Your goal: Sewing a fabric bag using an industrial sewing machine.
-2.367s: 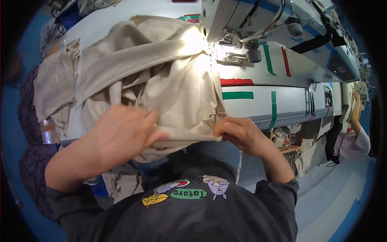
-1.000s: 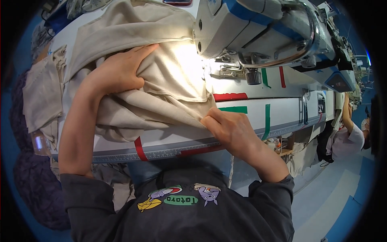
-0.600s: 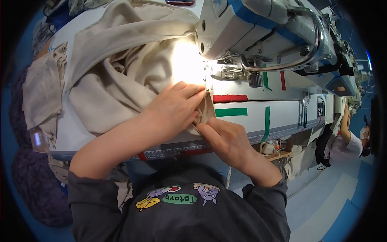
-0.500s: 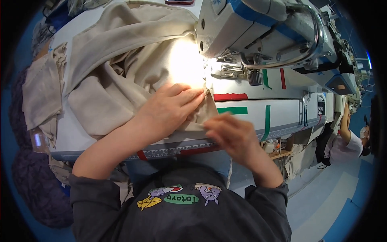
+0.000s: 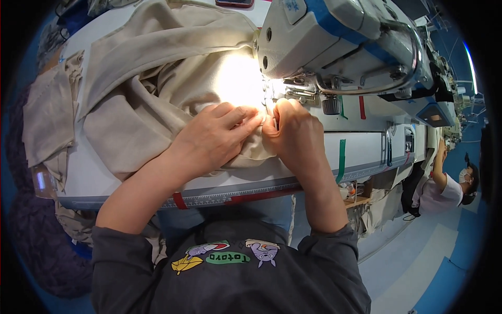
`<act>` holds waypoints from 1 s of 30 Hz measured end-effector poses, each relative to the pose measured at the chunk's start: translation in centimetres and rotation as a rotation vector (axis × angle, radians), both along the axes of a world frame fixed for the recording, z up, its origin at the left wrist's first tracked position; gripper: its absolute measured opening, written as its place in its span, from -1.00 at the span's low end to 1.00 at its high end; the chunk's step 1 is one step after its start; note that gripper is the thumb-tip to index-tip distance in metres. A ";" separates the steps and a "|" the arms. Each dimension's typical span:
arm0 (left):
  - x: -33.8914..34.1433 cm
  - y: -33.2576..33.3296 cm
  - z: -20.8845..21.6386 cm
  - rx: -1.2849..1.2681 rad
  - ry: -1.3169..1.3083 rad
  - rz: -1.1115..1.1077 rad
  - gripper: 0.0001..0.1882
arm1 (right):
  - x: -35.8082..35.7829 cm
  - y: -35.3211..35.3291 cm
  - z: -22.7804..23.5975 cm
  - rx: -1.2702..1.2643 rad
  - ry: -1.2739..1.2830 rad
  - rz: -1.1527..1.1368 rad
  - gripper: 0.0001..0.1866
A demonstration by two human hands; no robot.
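Observation:
A large piece of beige fabric (image 5: 130, 125) lies in folds on the white sewing table, its right edge running up to the needle area of a sewing machine (image 5: 334, 47). My left hand (image 5: 214, 133) pinches this fabric close to the edge, fingers bent together. Right beside it, my right hand (image 5: 295, 131) is closed on the same edge, thumb against the bent fingers, just in front of the presser foot (image 5: 269, 94). The lamp's glare washes out the cloth at the needle, so the exact stitch spot is hidden.
A stack of beige cut pieces (image 5: 49, 115) hangs over the table's left end. A ruler strip (image 5: 209, 199) runs along the front edge. Red and green tape (image 5: 341, 157) marks the tabletop. A co-worker (image 5: 444, 183) sits at the far right; a phone (image 5: 235, 2) lies at the back.
My right hand has moved up and left from the fabric's lower corner to the edge near the presser foot. My left hand stays on the fabric with little movement.

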State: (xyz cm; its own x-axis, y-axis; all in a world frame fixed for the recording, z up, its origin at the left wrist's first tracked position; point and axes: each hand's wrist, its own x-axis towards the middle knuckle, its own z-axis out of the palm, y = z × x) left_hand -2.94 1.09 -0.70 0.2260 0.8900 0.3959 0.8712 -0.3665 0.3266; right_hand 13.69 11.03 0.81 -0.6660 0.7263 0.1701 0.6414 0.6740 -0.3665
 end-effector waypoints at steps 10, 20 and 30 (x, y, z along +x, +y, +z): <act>-0.5 0.8 -0.6 0.022 -0.003 -0.003 -0.56 | 0.4 -0.7 -0.4 0.135 -0.032 0.068 -0.81; -1.3 2.1 -0.6 -0.005 -0.028 -0.045 -0.53 | -0.3 0.1 -0.8 0.148 0.038 0.043 -0.84; -1.2 2.2 -0.4 -0.059 -0.046 0.021 -0.53 | -0.6 0.1 -1.1 0.119 0.061 -0.032 -0.86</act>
